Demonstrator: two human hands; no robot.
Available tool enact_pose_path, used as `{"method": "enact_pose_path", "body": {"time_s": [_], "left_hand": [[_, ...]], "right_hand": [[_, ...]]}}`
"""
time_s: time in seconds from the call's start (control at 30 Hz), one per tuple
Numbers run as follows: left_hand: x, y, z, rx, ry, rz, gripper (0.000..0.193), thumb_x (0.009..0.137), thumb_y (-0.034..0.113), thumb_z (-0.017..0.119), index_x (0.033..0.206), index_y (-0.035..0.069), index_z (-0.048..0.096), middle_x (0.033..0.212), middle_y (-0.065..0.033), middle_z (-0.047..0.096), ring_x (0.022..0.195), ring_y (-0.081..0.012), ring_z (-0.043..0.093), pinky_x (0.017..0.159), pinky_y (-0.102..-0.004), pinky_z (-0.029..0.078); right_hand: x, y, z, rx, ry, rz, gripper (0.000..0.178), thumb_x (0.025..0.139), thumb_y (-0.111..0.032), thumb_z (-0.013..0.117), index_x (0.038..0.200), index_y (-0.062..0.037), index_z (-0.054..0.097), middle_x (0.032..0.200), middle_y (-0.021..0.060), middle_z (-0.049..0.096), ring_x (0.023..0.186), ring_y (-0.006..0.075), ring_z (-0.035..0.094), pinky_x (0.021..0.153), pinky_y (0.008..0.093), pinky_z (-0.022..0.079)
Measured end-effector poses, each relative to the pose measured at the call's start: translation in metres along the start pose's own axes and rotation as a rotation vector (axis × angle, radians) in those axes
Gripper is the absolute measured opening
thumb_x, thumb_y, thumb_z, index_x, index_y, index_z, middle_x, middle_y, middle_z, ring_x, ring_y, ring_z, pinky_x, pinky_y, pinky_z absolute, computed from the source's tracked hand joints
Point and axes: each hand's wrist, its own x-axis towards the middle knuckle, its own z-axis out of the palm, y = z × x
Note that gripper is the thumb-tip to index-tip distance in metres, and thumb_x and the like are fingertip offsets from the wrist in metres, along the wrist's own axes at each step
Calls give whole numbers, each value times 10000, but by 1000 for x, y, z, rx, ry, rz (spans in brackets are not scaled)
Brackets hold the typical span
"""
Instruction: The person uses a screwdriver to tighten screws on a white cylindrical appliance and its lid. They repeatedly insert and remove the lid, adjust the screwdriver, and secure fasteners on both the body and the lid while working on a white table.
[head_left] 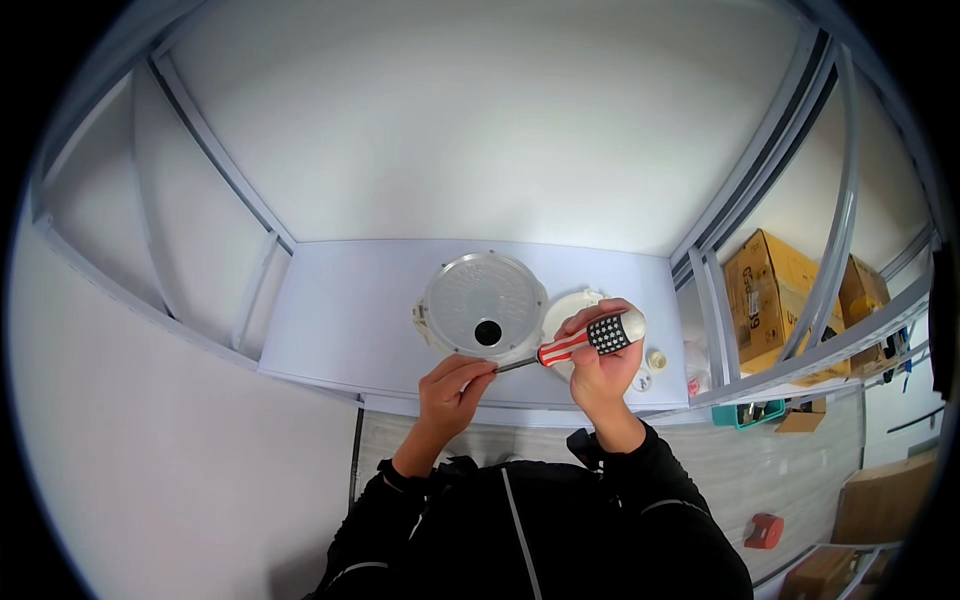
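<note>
My right hand (602,370) is closed around the thick handle of a screwdriver (566,348), patterned with red and white stripes and white stars on black, with a white end. Its metal shaft points left toward my left hand (454,392), whose fingers pinch together at the shaft's tip; anything small between them is hidden. Just beyond the left fingertips lies a round metal-topped housing (484,300) with a pale rim and a black round hole near its front. Partly behind my right hand is a white round part (567,308).
A small yellowish container (656,360) and a small clear dish (641,381) stand right of my right hand on the white table (340,320). Metal frame posts flank the table. Cardboard boxes (775,300), a teal bin (748,414) and a red stool (764,531) are farther right.
</note>
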Motion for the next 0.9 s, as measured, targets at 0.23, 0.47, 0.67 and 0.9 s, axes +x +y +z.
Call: {"method": "enact_pose_path", "body": {"time_s": [0.23, 0.47, 0.67, 0.9], "left_hand": [[-3, 5, 7, -3, 3, -10, 207, 857, -97, 802, 1036, 1, 767, 981, -144, 803, 848, -252, 775, 755, -326, 610], [-3, 8, 10, 15, 63, -21, 193, 850, -94, 812, 1017, -4, 774, 964, -141, 801, 824, -238, 767, 736, -314, 604], [-5, 7, 17, -4, 104, -13, 171, 860, -91, 818, 1006, -10, 781, 973, -137, 801, 837, -222, 767, 710, -297, 602], [-7, 11, 22, -37, 134, 15, 182, 844, -114, 817, 993, -21, 770, 957, -147, 804, 825, -238, 774, 724, -304, 616]], "right_hand": [[0, 3, -11, 36, -29, -31, 694, 894, -281, 921, 1362, -48, 465, 1028, 149, 687, 876, 217, 708, 764, 338, 599], [4, -26, -9, -53, -78, 80, 885, 889, 26, 825, 1600, -51, 303, 1209, 202, 652, 1019, 296, 757, 907, 440, 649], [7, -33, -14, 11, -76, 100, 1041, 953, -9, 781, 1705, -111, 68, 1235, 182, 620, 1056, 329, 753, 955, 511, 635], [13, -31, -25, 10, -141, 151, 943, 1026, -111, 738, 1709, -127, 88, 1218, 154, 634, 1115, 312, 729, 1013, 523, 609]]}}
